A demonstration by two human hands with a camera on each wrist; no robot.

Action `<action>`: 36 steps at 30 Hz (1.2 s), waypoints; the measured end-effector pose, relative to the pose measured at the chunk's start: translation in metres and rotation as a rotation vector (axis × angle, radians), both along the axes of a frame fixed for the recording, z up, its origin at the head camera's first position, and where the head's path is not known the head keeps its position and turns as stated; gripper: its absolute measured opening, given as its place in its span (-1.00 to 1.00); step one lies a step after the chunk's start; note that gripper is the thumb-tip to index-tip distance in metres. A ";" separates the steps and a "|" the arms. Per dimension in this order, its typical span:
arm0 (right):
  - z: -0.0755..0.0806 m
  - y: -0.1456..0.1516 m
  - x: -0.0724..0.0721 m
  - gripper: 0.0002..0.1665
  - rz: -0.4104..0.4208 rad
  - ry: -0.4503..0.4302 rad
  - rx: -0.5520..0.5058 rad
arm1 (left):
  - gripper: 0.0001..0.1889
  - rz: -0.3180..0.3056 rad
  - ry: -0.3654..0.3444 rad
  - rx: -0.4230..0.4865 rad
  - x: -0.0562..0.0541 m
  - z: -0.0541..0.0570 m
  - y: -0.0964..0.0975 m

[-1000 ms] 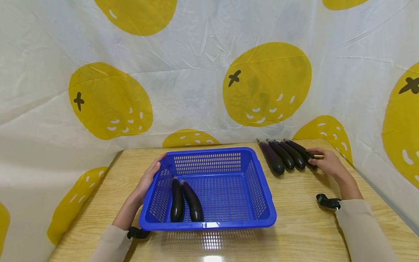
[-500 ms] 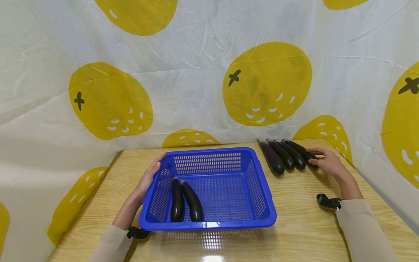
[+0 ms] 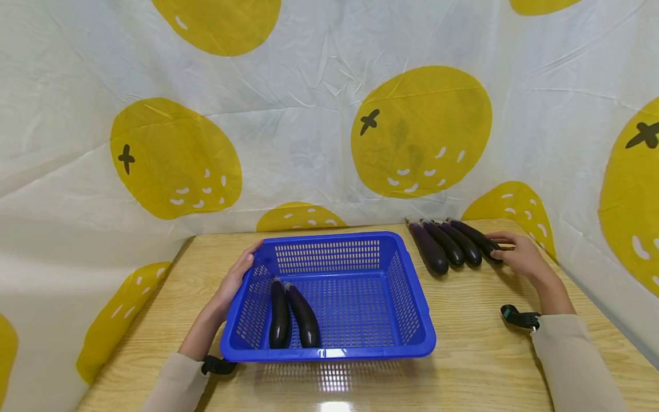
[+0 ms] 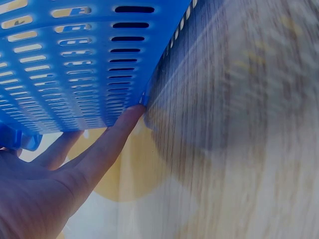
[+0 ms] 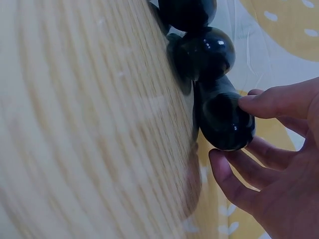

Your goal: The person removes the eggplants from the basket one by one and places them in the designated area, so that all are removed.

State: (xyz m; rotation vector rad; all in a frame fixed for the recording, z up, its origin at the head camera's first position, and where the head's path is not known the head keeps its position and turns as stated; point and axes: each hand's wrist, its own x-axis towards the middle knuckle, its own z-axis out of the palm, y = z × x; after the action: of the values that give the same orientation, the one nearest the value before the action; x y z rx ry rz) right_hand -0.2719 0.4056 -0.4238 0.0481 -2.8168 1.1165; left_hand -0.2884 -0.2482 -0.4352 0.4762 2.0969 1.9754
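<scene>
A blue plastic basket (image 3: 329,353) stands on the wooden table with two eggplants lying side by side in its left part, the outer eggplant (image 3: 280,317) and the inner eggplant (image 3: 304,315). My left hand (image 3: 231,286) grips the basket's left side, thumb at the rim; in the left wrist view its fingers (image 4: 117,137) lie along the outside of the slotted wall. At the back right, several eggplants lie in a row. My right hand (image 3: 522,257) holds the blunt end of the rightmost eggplant (image 5: 227,119) between thumb and fingers, and that eggplant still touches its neighbour (image 5: 207,52).
The wooden table (image 3: 479,349) reaches a hanging white cloth (image 3: 293,154) printed with yellow fruit, at the back and both sides. The leftmost eggplant of the row (image 3: 428,246) lies just right of the basket. Black wrist straps (image 3: 520,317) show at both sleeves.
</scene>
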 end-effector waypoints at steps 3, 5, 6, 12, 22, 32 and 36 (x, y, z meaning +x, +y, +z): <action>-0.002 0.001 0.000 -0.37 0.007 -0.007 -0.011 | -0.40 -0.002 -0.001 0.004 0.000 0.000 0.000; -0.004 0.002 -0.001 -0.37 0.016 -0.009 -0.015 | -0.40 -0.003 -0.002 0.006 0.000 -0.001 0.000; -0.004 0.002 -0.001 -0.37 0.020 -0.008 -0.017 | -0.40 -0.003 -0.001 0.007 0.000 -0.001 0.000; -0.006 0.001 -0.002 -0.37 0.028 -0.008 -0.003 | -0.40 -0.005 0.003 0.008 0.001 0.000 0.000; -0.003 -0.002 -0.004 -0.39 0.026 0.011 0.017 | -0.40 -0.007 0.007 0.006 0.001 0.000 0.000; -0.001 -0.003 -0.004 -0.38 0.032 -0.007 0.028 | -0.40 -0.001 0.003 -0.004 0.001 0.001 0.000; -0.001 -0.003 -0.004 -0.38 0.032 -0.014 0.021 | -0.40 0.001 0.006 -0.010 0.001 0.001 0.000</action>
State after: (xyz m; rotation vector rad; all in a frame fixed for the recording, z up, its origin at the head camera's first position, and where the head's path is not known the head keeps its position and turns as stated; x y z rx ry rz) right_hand -0.2756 0.4026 -0.4244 0.0882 -2.8497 1.0980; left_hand -0.2872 -0.2479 -0.4342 0.4797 2.1103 1.9658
